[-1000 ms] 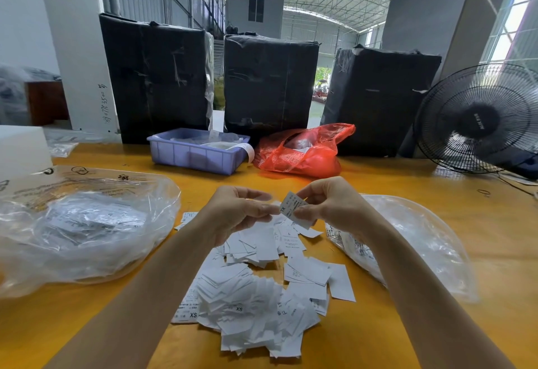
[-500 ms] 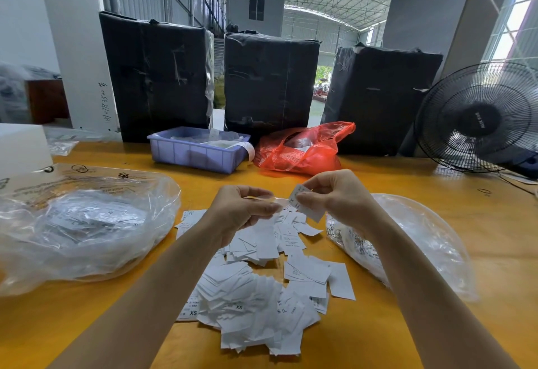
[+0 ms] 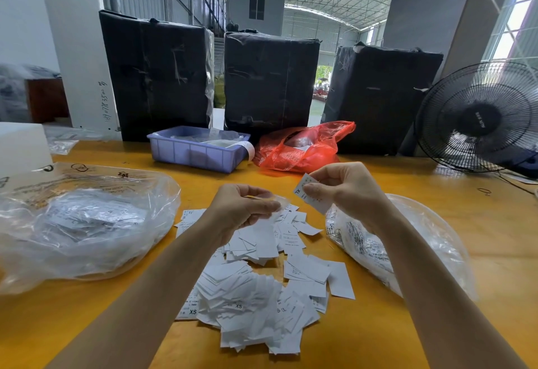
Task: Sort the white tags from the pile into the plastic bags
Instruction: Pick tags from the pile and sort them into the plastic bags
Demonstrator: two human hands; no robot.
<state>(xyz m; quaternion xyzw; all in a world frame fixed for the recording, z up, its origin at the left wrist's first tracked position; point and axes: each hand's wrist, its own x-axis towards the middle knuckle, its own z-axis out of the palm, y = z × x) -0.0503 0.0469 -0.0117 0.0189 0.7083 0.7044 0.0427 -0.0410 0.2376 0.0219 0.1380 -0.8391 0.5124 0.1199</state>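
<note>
Head view: your right hand [image 3: 346, 191] pinches a small white "XL" paper tag [image 3: 309, 194]; read the size, then drop it into the matching bag. Your left hand [image 3: 241, 208] pinches a scrap of clear film. The loose white tag pile [image 3: 256, 287] lies on the yellow desk [image 3: 495, 240] between two clear plastic bags, left [image 3: 84, 223] and right [image 3: 407, 246], both holding tags.

The yellow table [image 3: 480, 240] bears a tag pile [image 3: 253, 296], two clear bags [image 3: 81, 223], a blue tray [image 3: 198, 150], a red bag [image 3: 302, 147] and a fan [image 3: 480, 118].
</note>
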